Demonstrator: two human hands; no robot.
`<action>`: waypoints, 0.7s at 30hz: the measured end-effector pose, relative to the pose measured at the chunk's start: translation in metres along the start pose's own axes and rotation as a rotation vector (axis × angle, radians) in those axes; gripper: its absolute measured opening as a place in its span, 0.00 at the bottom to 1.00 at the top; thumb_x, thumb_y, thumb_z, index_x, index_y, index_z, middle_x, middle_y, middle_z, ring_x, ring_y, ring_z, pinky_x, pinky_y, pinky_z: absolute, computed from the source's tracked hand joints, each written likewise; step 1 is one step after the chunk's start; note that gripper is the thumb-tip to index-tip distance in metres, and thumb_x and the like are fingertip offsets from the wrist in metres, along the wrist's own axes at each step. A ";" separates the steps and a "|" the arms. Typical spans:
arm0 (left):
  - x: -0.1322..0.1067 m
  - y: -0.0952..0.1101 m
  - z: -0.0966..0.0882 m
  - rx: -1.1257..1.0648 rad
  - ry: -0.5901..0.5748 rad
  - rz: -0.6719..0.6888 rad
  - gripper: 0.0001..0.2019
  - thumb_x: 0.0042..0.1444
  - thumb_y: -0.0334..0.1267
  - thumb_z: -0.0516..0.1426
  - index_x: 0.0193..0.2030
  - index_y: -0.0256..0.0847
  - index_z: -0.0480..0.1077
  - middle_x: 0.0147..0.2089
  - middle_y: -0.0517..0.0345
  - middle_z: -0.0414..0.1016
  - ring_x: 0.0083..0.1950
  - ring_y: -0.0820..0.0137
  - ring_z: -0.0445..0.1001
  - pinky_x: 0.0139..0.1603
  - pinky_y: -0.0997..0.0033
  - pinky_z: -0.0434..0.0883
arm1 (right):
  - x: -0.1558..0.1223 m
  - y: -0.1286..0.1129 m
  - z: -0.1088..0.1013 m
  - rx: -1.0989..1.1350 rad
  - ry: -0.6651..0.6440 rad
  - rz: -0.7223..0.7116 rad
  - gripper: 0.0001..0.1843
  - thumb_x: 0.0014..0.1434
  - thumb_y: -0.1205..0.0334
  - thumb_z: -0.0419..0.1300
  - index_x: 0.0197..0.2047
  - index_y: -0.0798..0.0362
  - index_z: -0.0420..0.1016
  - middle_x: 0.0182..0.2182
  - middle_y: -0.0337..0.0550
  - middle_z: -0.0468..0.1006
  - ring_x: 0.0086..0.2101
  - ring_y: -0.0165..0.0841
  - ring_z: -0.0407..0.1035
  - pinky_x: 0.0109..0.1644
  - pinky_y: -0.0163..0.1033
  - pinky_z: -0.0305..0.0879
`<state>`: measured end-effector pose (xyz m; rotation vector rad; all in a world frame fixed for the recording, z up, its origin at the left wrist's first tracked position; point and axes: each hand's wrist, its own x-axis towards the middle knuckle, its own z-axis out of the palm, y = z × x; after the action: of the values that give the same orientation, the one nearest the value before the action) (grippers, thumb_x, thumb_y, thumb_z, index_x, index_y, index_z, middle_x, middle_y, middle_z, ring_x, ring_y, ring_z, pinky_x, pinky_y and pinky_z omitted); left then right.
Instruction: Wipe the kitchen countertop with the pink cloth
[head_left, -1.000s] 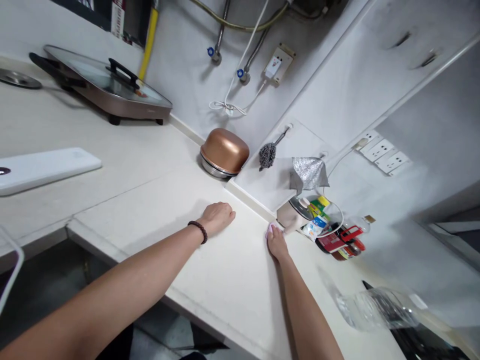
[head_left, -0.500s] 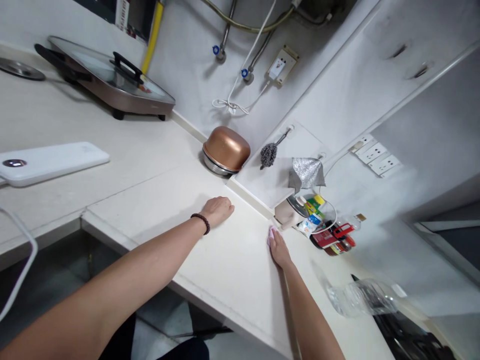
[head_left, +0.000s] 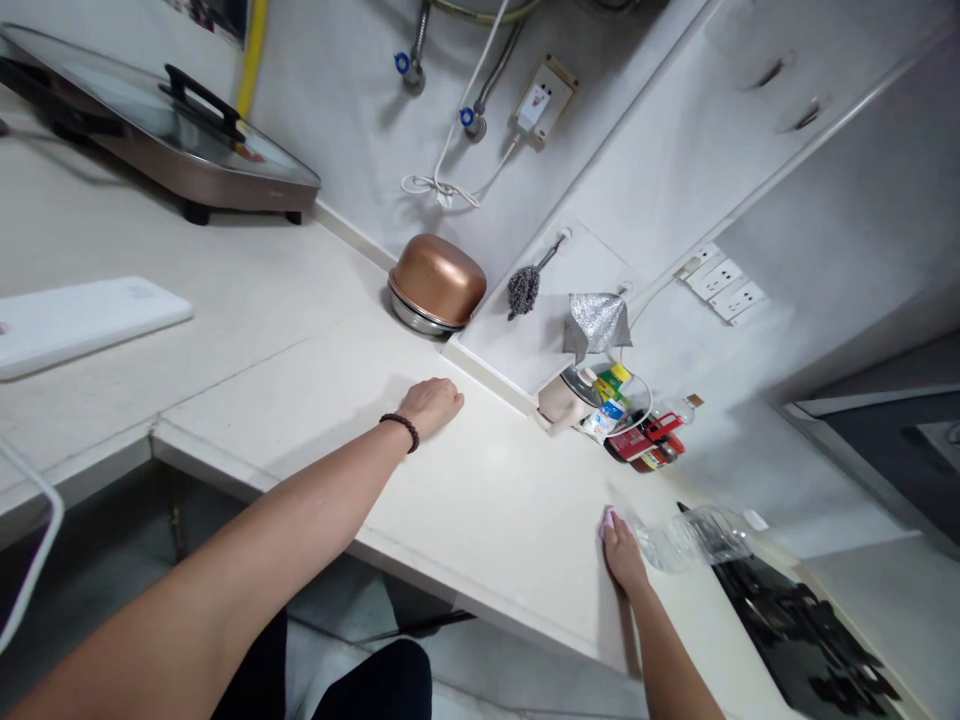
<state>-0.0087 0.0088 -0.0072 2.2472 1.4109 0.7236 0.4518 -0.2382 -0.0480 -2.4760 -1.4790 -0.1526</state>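
My left hand [head_left: 431, 405] rests on the white countertop [head_left: 480, 500] with its fingers curled under, a dark bead bracelet on the wrist. My right hand [head_left: 621, 550] presses a small pale pink cloth [head_left: 607, 520] flat against the counter near its front edge. A clear plastic bottle [head_left: 690, 537] lies on its side just right of that hand.
A copper pot [head_left: 437, 282] sits upside down in the corner. A steel scrubber [head_left: 523, 288], a silver cloth [head_left: 596, 325], a small kettle [head_left: 566, 400] and several condiment bottles [head_left: 637, 440] line the wall. A lidded electric griddle [head_left: 157, 125] and a white board [head_left: 82, 320] lie left, a black hob [head_left: 802, 630] right.
My right hand has slid with the pink cloth from beside the kettle toward the counter's front edge, ending next to the plastic bottle. My left hand has stayed put.
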 end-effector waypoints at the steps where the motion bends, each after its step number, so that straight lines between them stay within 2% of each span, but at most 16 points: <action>1: 0.000 0.001 0.001 -0.001 -0.003 0.000 0.20 0.63 0.42 0.47 0.37 0.38 0.79 0.42 0.42 0.82 0.45 0.59 0.79 0.44 0.66 0.70 | -0.002 -0.006 0.001 -0.003 0.000 0.001 0.35 0.66 0.47 0.36 0.65 0.55 0.67 0.64 0.54 0.68 0.67 0.43 0.55 0.71 0.55 0.47; 3: 0.001 0.003 0.001 -0.004 -0.009 0.004 0.20 0.63 0.42 0.47 0.37 0.38 0.79 0.42 0.42 0.82 0.45 0.59 0.79 0.44 0.66 0.70 | -0.006 -0.025 0.006 -0.002 -0.008 -0.015 0.35 0.67 0.47 0.36 0.67 0.55 0.65 0.65 0.53 0.66 0.68 0.42 0.53 0.72 0.53 0.46; 6: -0.001 0.005 0.001 -0.008 -0.015 0.026 0.21 0.63 0.43 0.46 0.38 0.37 0.79 0.42 0.42 0.82 0.45 0.58 0.79 0.44 0.66 0.70 | -0.014 -0.073 0.014 0.023 -0.038 -0.082 0.36 0.68 0.47 0.36 0.71 0.58 0.59 0.69 0.52 0.61 0.70 0.41 0.48 0.73 0.53 0.44; 11: -0.001 0.004 -0.001 -0.001 -0.013 0.004 0.22 0.63 0.44 0.46 0.39 0.37 0.80 0.43 0.41 0.82 0.46 0.57 0.79 0.45 0.66 0.71 | -0.037 -0.187 0.030 0.132 -0.123 -0.338 0.36 0.70 0.45 0.37 0.73 0.56 0.54 0.72 0.47 0.53 0.72 0.42 0.39 0.74 0.56 0.38; 14: 0.000 0.002 -0.001 0.024 -0.020 -0.021 0.22 0.63 0.44 0.46 0.40 0.37 0.80 0.44 0.40 0.82 0.48 0.57 0.79 0.46 0.67 0.71 | -0.059 -0.252 0.040 0.256 -0.148 -0.531 0.34 0.72 0.46 0.40 0.75 0.50 0.51 0.73 0.40 0.49 0.72 0.41 0.37 0.74 0.57 0.34; 16: 0.000 0.001 -0.001 0.047 -0.028 -0.036 0.22 0.62 0.44 0.46 0.41 0.37 0.80 0.45 0.40 0.82 0.49 0.57 0.79 0.47 0.67 0.71 | -0.077 -0.285 0.042 0.320 -0.165 -0.642 0.32 0.72 0.47 0.42 0.75 0.45 0.48 0.74 0.34 0.46 0.72 0.41 0.36 0.75 0.56 0.33; 19: 0.000 -0.002 -0.001 0.070 -0.031 -0.047 0.23 0.62 0.44 0.46 0.42 0.38 0.81 0.46 0.40 0.82 0.50 0.57 0.79 0.48 0.67 0.71 | -0.104 -0.307 0.036 0.325 -0.209 -0.739 0.32 0.72 0.48 0.44 0.76 0.40 0.44 0.74 0.29 0.42 0.72 0.41 0.37 0.75 0.56 0.35; 21: 0.000 -0.004 -0.002 0.080 -0.030 -0.053 0.23 0.62 0.45 0.46 0.42 0.38 0.81 0.46 0.40 0.82 0.50 0.57 0.78 0.48 0.67 0.71 | -0.117 -0.301 0.026 0.283 -0.235 -0.764 0.32 0.72 0.48 0.44 0.76 0.40 0.44 0.74 0.30 0.41 0.72 0.41 0.39 0.75 0.56 0.38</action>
<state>-0.0124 0.0102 -0.0081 2.2614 1.5039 0.6238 0.1312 -0.1947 -0.0497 -1.6487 -2.2920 0.2075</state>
